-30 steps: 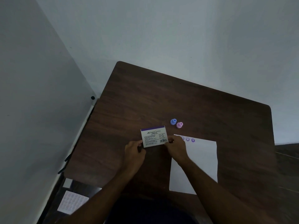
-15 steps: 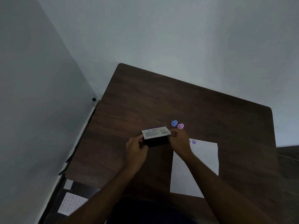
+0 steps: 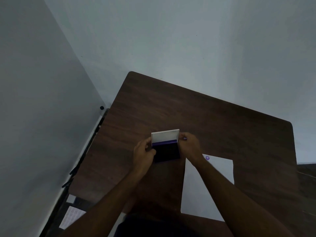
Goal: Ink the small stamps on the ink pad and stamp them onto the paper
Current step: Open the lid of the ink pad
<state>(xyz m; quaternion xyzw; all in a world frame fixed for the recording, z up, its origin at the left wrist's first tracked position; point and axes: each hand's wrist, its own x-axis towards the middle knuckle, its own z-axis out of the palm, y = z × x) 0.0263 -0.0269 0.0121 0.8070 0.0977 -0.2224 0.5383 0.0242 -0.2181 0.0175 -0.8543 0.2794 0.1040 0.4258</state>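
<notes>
Ink pad (image 3: pixel 166 153) on desk (image 3: pixel 222 127), lid (image 3: pixel 165 135) raised at far edge, gripped at its short sides between left hand (image 3: pixel 144 155) and right hand (image 3: pixel 189 146); paper (image 3: pixel 220 170) just right.

I sit at a plain desk (image 3: pixel 213 120) of dark wood grain, pushed into the corner of a bare room, which could be a small office or a study room; I cannot tell which. Two pale, unadorned walls (image 3: pixel 171 40) meet just beyond the desk's far left corner. Past the desk's left edge, low by the floor, lies a white sheet (image 3: pixel 71 217) with rows of faint round shapes. The light is dim and even.
</notes>
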